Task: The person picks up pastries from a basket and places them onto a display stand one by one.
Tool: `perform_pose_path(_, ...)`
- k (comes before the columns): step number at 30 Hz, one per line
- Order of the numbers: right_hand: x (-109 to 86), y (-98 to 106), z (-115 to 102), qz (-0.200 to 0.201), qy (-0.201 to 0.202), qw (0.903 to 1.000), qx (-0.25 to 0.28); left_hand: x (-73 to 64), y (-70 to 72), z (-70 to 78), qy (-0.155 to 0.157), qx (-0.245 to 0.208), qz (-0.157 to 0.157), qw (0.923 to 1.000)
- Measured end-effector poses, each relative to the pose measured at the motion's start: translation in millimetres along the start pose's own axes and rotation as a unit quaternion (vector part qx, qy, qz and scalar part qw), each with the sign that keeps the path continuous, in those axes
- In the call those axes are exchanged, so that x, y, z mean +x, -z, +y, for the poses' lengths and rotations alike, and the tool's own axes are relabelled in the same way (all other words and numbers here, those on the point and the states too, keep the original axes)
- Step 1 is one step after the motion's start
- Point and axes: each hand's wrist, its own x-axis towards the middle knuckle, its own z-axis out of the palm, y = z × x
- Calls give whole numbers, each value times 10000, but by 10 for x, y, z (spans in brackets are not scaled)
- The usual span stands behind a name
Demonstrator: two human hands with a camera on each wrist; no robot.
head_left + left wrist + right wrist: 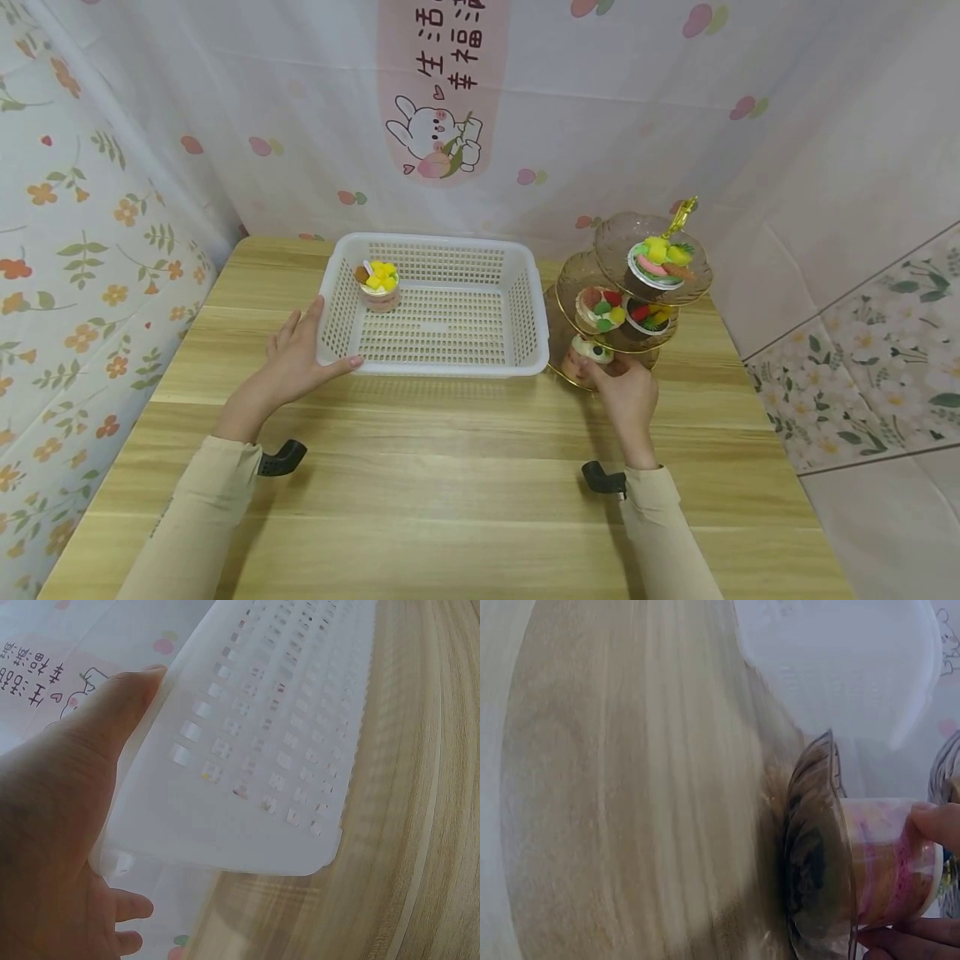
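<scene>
My left hand (296, 354) spans the near left corner of a white plastic basket (435, 368); its thumb lies along the front rim and the other fingers spread by the left side. In the left wrist view, the thumb (127, 694) rests on the basket's rim. At the right, my right hand (628, 396) grips a dessert cup (576, 367) with a cream top on the lowest plate of a tiered stand (621, 343). The right wrist view shows thumb and fingers on either side of this clear cup (889, 862), its pink and brown layers visible.
Inside the basket, a dessert cup (381, 287) with yellow pieces on top stands at the left. The stand's middle plate holds a fruit tart (600, 310) and a dark cup (647, 318); another topped cup (654, 265) sits above. Patterned curtains (300, 117) close off the table's back.
</scene>
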Motion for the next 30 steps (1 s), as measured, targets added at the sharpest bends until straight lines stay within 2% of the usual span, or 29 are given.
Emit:
perform_pose_path(16, -49, 28, 7, -78, 44, 9999, -143, -6, 10, 5, 19, -37, -4, 10000)
perform_pose_path(19, -105, 53, -2, 76, -60, 9999, -81, -5, 5, -5, 10, -41, -2, 10000)
perform_pose_path(23, -211, 53, -33, 469, -161, 9988, 31, -5, 2, -14, -18, -15, 12, 10000)
perform_pose_path(30, -234, -106, -8, 658, 314, 9972, -171, -10, -5, 9, -39, -27, 11, 10000)
